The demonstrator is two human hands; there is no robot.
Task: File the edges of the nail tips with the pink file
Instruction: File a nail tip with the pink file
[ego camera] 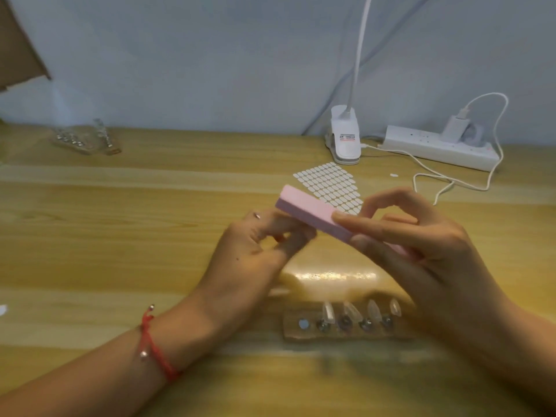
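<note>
My right hand (421, 248) grips a pink block file (307, 210) by its near end, holding it slanted above the table. My left hand (258, 251) is curled just under the file's far half, fingers pinched together; a small metal bit (257, 216) shows above its knuckles, and whatever it pinches is hidden and blurred. Below the hands, a wooden holder (343, 334) carries several clear nail tips (350, 311) on small metal stands, with one bare magnet spot at its left end.
A sheet of white adhesive tabs (331, 185) lies behind the file. A clip lamp (346, 139), a white power strip (439, 147) and a looping cable (436, 179) stand at the back right. A clear packet of stands (84, 139) lies far left.
</note>
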